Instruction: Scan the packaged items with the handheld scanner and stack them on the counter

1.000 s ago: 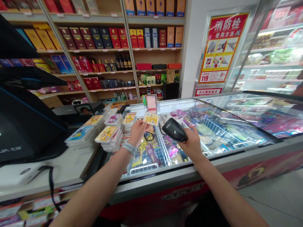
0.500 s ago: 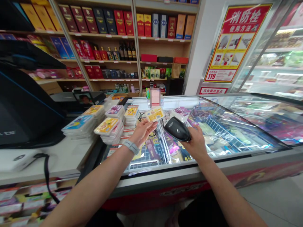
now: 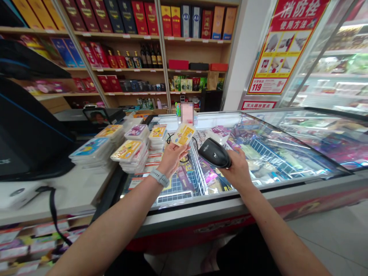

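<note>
My left hand (image 3: 171,158), with a grey watch on its wrist, pinches a yellow and white flat package (image 3: 184,134) by its lower edge, tilted up above the freezer glass. A black barcode scanner (image 3: 214,152) is gripped in my right hand (image 3: 236,168), its head pointing left toward the package. Its dark cable runs behind it to the left. To the left of my left hand stand stacks of flat plastic packs, with a yellow-labelled pack (image 3: 127,150), a purple-labelled pack (image 3: 137,130) and a blue-labelled pack (image 3: 89,147) on top.
Below my hands is a glass-topped chest freezer (image 3: 287,174) holding wire baskets and bagged goods. A black checkout terminal (image 3: 31,126) stands on the left counter. Shelves with boxes and bottles line the back wall, beside a red fire-hydrant poster (image 3: 287,46).
The package in my left hand has turned from nearly level to a steeper tilt, its printed side more toward me. The scanner stays in my right hand. The whole view has shifted slightly.
</note>
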The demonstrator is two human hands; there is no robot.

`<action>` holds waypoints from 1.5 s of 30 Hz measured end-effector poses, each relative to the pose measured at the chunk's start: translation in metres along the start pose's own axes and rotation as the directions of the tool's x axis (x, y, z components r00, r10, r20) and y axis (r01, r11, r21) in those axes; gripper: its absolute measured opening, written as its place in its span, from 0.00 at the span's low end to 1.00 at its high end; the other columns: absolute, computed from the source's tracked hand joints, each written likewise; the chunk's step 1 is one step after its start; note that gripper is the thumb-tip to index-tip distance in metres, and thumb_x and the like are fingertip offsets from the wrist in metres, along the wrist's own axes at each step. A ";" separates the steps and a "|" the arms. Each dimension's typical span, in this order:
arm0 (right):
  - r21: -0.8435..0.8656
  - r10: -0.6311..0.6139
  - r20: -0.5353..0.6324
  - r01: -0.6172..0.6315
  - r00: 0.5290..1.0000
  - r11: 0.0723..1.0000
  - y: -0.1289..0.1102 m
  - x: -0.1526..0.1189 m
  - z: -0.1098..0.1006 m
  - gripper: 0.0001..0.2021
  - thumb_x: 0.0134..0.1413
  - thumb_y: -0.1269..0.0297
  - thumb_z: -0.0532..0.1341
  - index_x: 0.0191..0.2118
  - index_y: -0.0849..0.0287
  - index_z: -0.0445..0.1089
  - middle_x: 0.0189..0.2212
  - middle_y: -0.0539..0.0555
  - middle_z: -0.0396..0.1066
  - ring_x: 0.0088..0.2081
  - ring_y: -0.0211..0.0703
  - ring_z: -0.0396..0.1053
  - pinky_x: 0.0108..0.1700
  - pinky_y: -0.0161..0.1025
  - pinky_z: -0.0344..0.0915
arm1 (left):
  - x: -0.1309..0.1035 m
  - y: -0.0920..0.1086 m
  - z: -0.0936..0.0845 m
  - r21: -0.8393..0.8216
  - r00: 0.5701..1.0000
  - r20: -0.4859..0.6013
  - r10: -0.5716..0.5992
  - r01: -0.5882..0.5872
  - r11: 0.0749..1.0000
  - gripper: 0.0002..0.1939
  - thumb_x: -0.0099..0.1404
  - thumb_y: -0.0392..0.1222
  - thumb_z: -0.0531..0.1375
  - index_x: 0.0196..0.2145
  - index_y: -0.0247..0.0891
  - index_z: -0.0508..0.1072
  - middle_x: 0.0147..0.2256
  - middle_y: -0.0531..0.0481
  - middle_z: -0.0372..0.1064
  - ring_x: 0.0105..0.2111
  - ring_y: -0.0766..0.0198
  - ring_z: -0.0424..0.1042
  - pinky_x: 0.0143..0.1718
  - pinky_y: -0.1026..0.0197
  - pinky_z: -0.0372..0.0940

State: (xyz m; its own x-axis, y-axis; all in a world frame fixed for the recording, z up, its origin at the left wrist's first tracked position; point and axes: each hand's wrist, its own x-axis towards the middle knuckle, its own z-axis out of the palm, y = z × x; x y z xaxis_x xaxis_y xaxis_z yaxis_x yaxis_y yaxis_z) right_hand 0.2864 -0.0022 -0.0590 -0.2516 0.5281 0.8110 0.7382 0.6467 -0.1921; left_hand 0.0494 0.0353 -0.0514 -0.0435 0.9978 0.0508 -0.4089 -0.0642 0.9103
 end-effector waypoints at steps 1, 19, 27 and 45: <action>0.001 0.001 0.001 -0.001 1.000 1.000 0.000 0.000 0.000 0.09 0.50 0.64 0.62 0.38 0.56 0.65 0.32 0.52 0.73 0.36 0.47 0.70 0.56 0.51 0.55 | 0.000 0.000 0.000 0.035 1.000 -0.002 0.010 -0.010 0.999 0.20 0.51 0.42 0.69 0.42 0.40 0.72 0.41 0.48 0.76 0.39 0.64 0.75 0.44 0.60 0.65; -0.010 -0.006 0.059 0.007 0.998 1.000 0.000 0.000 -0.001 0.08 0.52 0.63 0.61 0.38 0.56 0.64 0.32 0.51 0.71 0.36 0.47 0.70 0.56 0.51 0.54 | 0.001 -0.001 -0.004 0.241 0.996 -0.047 0.075 -0.061 0.969 0.23 0.50 0.47 0.68 0.43 0.39 0.72 0.40 0.47 0.76 0.39 0.61 0.74 0.37 0.63 0.63; -0.009 -0.013 0.008 0.013 1.000 1.000 -0.001 0.001 -0.001 0.07 0.51 0.63 0.61 0.37 0.56 0.64 0.31 0.51 0.71 0.34 0.46 0.69 0.55 0.50 0.55 | -0.003 0.004 -0.002 0.268 0.992 -0.069 0.103 -0.081 0.960 0.18 0.51 0.48 0.68 0.38 0.38 0.72 0.37 0.47 0.77 0.38 0.59 0.75 0.38 0.61 0.63; -0.005 -0.018 0.009 0.018 1.000 1.000 -0.001 0.000 -0.001 0.08 0.52 0.63 0.61 0.38 0.56 0.65 0.32 0.52 0.72 0.36 0.47 0.70 0.55 0.51 0.55 | 0.025 0.074 -0.060 0.988 0.648 0.123 0.752 -0.150 -0.033 0.16 0.61 0.32 0.51 0.41 0.37 0.76 0.42 0.42 0.73 0.44 0.53 0.70 0.49 0.54 0.63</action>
State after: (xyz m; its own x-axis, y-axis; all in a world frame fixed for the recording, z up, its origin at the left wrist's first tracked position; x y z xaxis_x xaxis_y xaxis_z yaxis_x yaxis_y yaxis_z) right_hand 0.2865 -0.0034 -0.0584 -0.2705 0.5214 0.8093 0.7368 0.6532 -0.1746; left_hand -0.0370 0.0546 -0.0071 -0.2230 0.6003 0.7681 0.9209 -0.1288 0.3680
